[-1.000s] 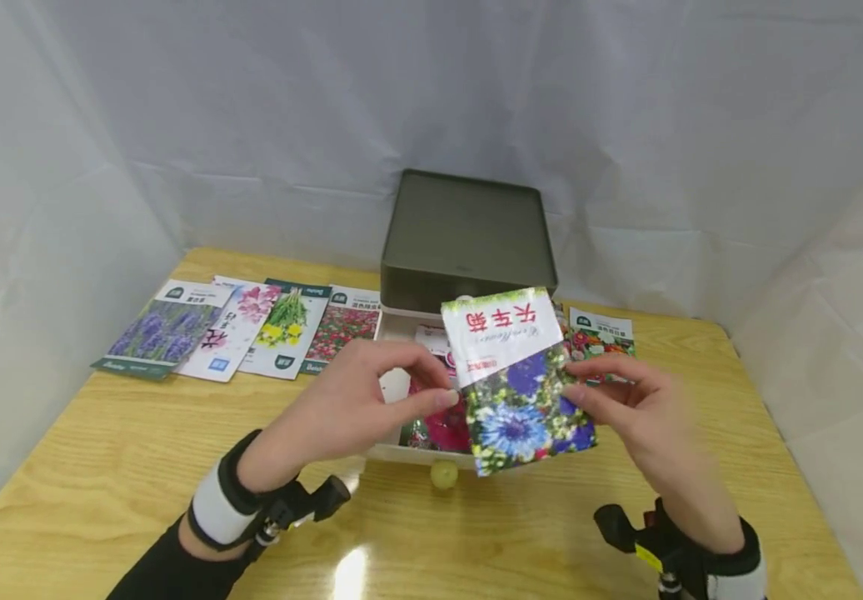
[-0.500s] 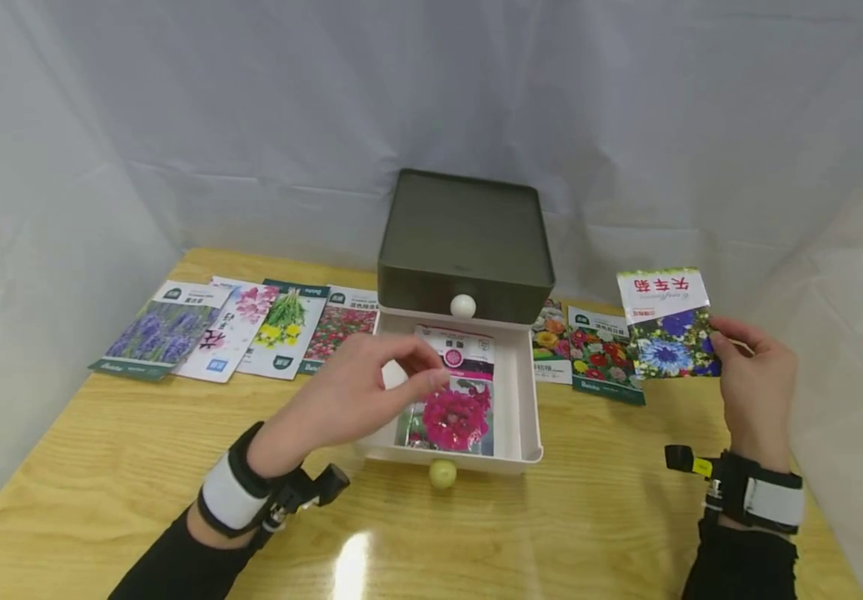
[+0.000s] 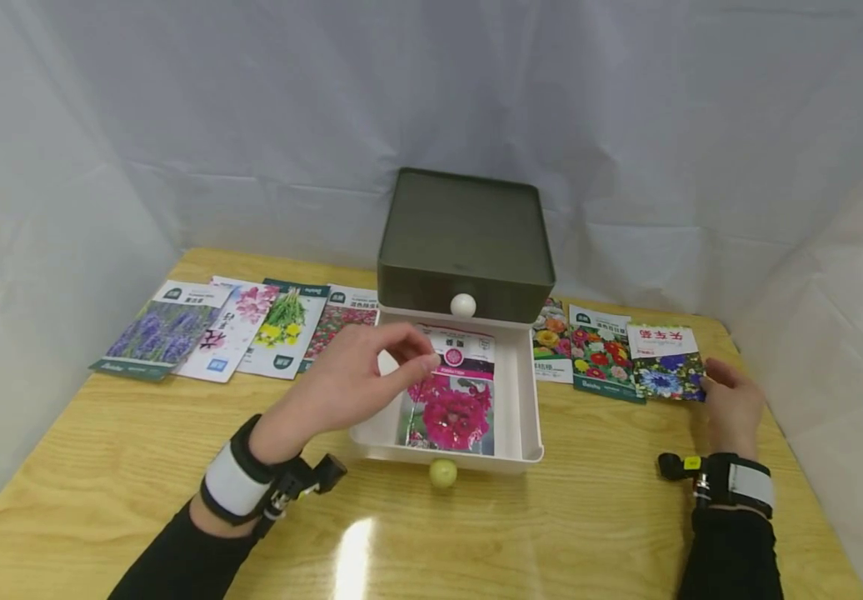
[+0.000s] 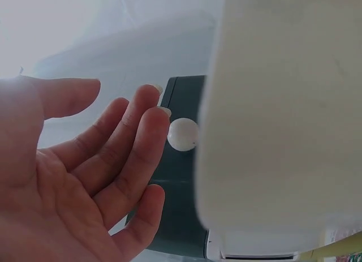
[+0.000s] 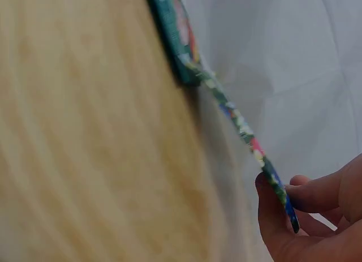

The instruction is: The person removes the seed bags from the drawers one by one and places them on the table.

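My right hand pinches the right edge of a blue cornflower seed packet at the right end of the row. In the right wrist view that packet is seen edge-on, tilted, its far end against a green-edged packet and its near end raised between thumb and finger. Over the left side of a pulled-out white drawer hovers my left hand, fingers loosely bent and holding nothing. Inside the drawer lies a seed packet with a magenta flower, its upper left partly behind that hand.
A dark grey-green drawer box with a white knob stands at the back. The drawer's yellowish knob faces me. Left of the box several packets overlap, a lavender packet outermost. A red-flower packet lies right of it.
My right hand has carried the cornflower packet from above the drawer to the right, then lowered it beside the red-flower packet. The left hand let go of it and stays over the drawer.
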The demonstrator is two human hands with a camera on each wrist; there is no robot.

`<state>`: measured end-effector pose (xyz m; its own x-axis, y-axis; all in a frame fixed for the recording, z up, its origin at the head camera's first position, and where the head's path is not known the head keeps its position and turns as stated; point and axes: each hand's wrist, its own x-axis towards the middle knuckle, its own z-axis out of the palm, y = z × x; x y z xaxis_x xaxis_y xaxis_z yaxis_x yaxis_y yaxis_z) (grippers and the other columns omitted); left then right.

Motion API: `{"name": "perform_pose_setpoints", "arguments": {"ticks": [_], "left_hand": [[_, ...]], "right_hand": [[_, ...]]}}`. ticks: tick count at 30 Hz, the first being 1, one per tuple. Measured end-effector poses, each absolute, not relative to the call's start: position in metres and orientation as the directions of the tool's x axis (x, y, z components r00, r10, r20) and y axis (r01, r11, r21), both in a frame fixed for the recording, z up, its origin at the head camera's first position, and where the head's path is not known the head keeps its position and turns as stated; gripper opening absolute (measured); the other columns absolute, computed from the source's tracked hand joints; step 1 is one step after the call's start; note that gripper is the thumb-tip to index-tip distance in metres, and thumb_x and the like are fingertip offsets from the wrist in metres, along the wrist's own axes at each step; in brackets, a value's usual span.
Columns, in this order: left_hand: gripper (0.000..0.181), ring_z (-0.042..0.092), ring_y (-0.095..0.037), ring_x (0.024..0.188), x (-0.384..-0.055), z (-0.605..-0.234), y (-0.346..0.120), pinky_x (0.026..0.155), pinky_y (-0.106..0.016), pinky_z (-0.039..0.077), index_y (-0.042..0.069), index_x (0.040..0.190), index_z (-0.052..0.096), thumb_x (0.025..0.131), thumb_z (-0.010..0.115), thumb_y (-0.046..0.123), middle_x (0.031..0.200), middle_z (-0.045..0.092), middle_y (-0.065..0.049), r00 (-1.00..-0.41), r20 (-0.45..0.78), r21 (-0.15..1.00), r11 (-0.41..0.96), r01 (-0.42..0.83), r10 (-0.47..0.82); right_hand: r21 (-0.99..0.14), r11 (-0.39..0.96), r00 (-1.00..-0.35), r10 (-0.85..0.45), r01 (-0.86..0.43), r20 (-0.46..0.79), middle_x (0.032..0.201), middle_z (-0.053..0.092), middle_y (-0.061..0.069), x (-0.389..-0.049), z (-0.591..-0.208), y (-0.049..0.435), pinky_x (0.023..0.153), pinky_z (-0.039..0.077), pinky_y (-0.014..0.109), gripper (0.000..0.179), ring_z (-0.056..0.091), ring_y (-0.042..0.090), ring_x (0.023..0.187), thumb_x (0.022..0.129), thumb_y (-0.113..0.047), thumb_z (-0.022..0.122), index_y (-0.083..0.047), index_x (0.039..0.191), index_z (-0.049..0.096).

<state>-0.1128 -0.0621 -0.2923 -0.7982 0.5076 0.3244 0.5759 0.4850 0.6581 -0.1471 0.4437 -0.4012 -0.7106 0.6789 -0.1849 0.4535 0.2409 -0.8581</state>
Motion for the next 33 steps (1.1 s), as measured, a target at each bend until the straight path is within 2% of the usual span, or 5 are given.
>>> {"name": "perform_pose_setpoints", "arguments": {"ticks": [7, 15, 21, 26, 33], "left_hand": [[0.021, 0.053, 0.001, 0.075, -0.118, -0.296, -0.063, 0.061, -0.028, 0.043, 0.03, 0.096, 0.06, 0.091, 0.05, 0.048, 0.082, 0.061, 0.017, -0.81, 0.296, 0.64, 0.524, 0.562, 0.506], [0.024, 0.054, -0.001, 0.076, -0.125, -0.301, -0.066, 0.064, -0.027, 0.044, 0.028, 0.096, 0.061, 0.091, 0.049, 0.048, 0.083, 0.061, 0.015, -0.828, 0.259, 0.6, 0.589, 0.542, 0.498], [0.026, 0.053, -0.002, 0.072, -0.13, -0.307, -0.067, 0.063, -0.025, 0.043, 0.025, 0.095, 0.063, 0.092, 0.049, 0.046, 0.081, 0.059, 0.016, -0.84, 0.231, 0.528, 0.662, 0.532, 0.49], [0.026, 0.052, -0.002, 0.067, -0.133, -0.31, -0.067, 0.06, -0.024, 0.043, 0.023, 0.094, 0.065, 0.092, 0.05, 0.044, 0.079, 0.06, 0.015, -0.83, 0.224, 0.444, 0.704, 0.554, 0.511], [0.019, 0.053, -0.006, 0.068, -0.135, -0.318, -0.061, 0.072, -0.029, 0.043, 0.025, 0.088, 0.068, 0.089, 0.056, 0.039, 0.073, 0.06, 0.013, -0.73, 0.251, 0.145, 0.721, 0.677, 0.635]], "right_hand": [[-0.866, 0.222, -0.7, 0.69, 0.447, -0.185, 0.145, 0.036, -0.001, -0.152, -0.413, 0.445, 0.102, 0.028, 0.031, 0.042, 0.033, 0.015, 0.128, 0.099, -0.026, 0.038, -0.026, 0.141, 0.039], [-0.808, 0.49, -0.806, 0.591, 0.327, 0.032, 0.132, 0.049, 0.004, -0.144, -0.369, 0.418, 0.092, 0.039, 0.032, 0.045, 0.046, 0.016, 0.114, 0.096, -0.042, 0.041, -0.019, 0.134, 0.05], [-0.69, 0.72, -0.923, 0.216, -0.07, 0.319, 0.099, 0.064, 0.005, -0.125, -0.316, 0.338, 0.071, 0.046, 0.019, 0.038, 0.059, 0.012, 0.085, 0.095, -0.039, 0.045, -0.012, 0.117, 0.06], [-0.44, 0.779, -0.83, -0.177, -0.447, 0.53, 0.081, 0.066, -0.004, -0.108, -0.306, 0.262, 0.053, 0.046, 0.022, 0.02, 0.058, 0.004, 0.066, 0.093, -0.025, 0.054, -0.012, 0.103, 0.066], [-0.188, 0.771, -0.756, -0.491, -0.608, 0.433, 0.086, 0.064, -0.007, -0.098, -0.321, 0.202, 0.064, 0.044, 0.024, 0.015, 0.049, 0.006, 0.079, 0.088, -0.02, 0.061, -0.015, 0.1, 0.068]]}}
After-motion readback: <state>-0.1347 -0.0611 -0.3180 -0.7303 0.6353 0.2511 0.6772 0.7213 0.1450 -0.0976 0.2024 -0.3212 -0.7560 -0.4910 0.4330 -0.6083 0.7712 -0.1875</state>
